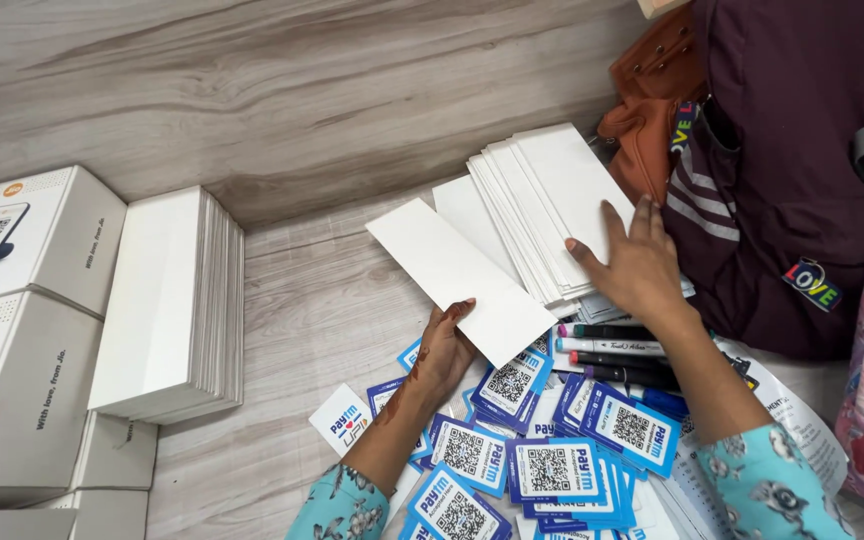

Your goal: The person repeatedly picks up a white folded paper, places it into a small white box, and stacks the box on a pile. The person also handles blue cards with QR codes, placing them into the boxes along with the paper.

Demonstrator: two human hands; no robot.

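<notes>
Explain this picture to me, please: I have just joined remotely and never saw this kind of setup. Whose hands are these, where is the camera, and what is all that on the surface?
There is no machine here. A camera on a person's head looks down at their own two bare hands. The left hand holds up one long white card by its lower edge. The right hand rests flat on a fanned pile of white cards. Beneath the forearms lie many blue and white code stickers, and a few marker pens lie beside the right wrist. To the left stands a neat stack of white cards, next to white boxes. At upper right are a dark purple bag and a brown bag, all on a wood-grain surface.
</notes>
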